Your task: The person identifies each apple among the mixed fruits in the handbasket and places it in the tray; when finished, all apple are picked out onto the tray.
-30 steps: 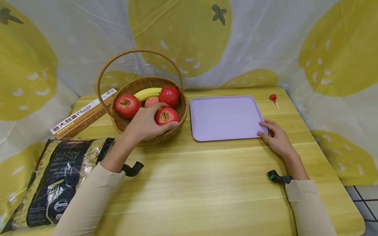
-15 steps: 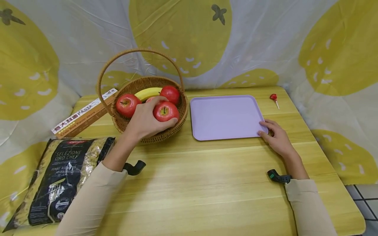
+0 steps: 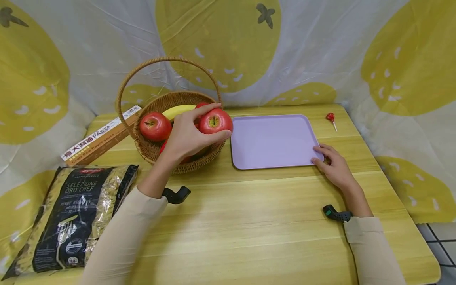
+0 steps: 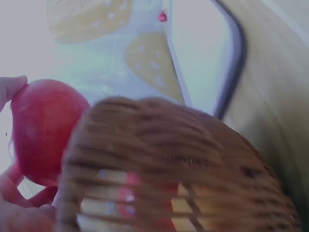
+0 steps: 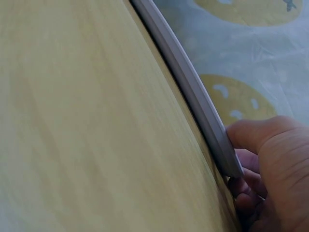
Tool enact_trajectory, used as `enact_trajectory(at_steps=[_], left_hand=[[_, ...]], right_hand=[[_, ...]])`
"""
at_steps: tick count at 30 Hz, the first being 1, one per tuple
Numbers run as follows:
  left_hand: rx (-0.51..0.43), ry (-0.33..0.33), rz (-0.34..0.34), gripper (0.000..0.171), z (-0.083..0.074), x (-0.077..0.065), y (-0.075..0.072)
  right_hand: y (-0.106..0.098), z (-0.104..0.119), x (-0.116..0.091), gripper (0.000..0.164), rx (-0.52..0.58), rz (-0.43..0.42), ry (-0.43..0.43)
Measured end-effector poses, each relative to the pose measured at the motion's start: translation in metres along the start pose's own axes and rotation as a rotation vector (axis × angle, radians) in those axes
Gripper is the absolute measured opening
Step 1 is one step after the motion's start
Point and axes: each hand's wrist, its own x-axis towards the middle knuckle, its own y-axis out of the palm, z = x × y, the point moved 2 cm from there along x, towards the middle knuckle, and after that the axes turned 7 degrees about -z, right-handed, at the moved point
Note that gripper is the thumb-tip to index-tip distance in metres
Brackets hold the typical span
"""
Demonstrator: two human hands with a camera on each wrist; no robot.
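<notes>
My left hand grips a red apple between thumb and fingers, over the right rim of the wicker basket. In the left wrist view the apple is beside the basket's woven wall. Inside the basket are a banana, a second apple on the left, and more red fruit partly covered by the hand. Right of the basket lies a lilac tray. My right hand pinches its near right corner; the right wrist view shows the thumb against the tray's edge.
A pasta bag lies at the left front, with a long pasta box behind it. Near the back right is a red lollipop. The basket's tall handle arches above the fruit. A patterned cloth hangs behind the table.
My left hand has lifted the apple from among the fruit and carried it right, to the basket's rim. The right hand and the tray have stayed in place.
</notes>
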Motion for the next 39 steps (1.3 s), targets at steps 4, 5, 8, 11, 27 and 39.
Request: enact_trajectory(at_steps=[4,5,8,11,27,39], left_hand=[[-0.017,-0.010,0.021,0.072,-0.015,0.007,0.013],[-0.023,-0.014,0.024,0.071,-0.018,0.008,0.017],[-0.085,-0.031,0.037,0.070,-0.024,0.012,0.031],[-0.133,-0.041,0.044,0.068,-0.028,0.014,0.045],[-0.178,-0.069,0.078,0.077,-0.038,0.027,0.126],[-0.229,-0.279,-0.014,0.075,-0.008,0.037,0.165]], right_hand=[[-0.001,-0.002,-0.001,0.054,-0.001,-0.004,0.003],[-0.001,-0.002,-0.001,0.054,-0.001,-0.006,0.001],[-0.001,-0.001,0.000,0.054,0.000,-0.011,-0.007],[0.002,-0.001,0.001,0.053,0.011,-0.013,-0.013],[0.001,-0.005,0.000,0.049,-0.008,-0.056,-0.004],[0.002,-0.004,0.001,0.048,0.005,-0.056,-0.009]])
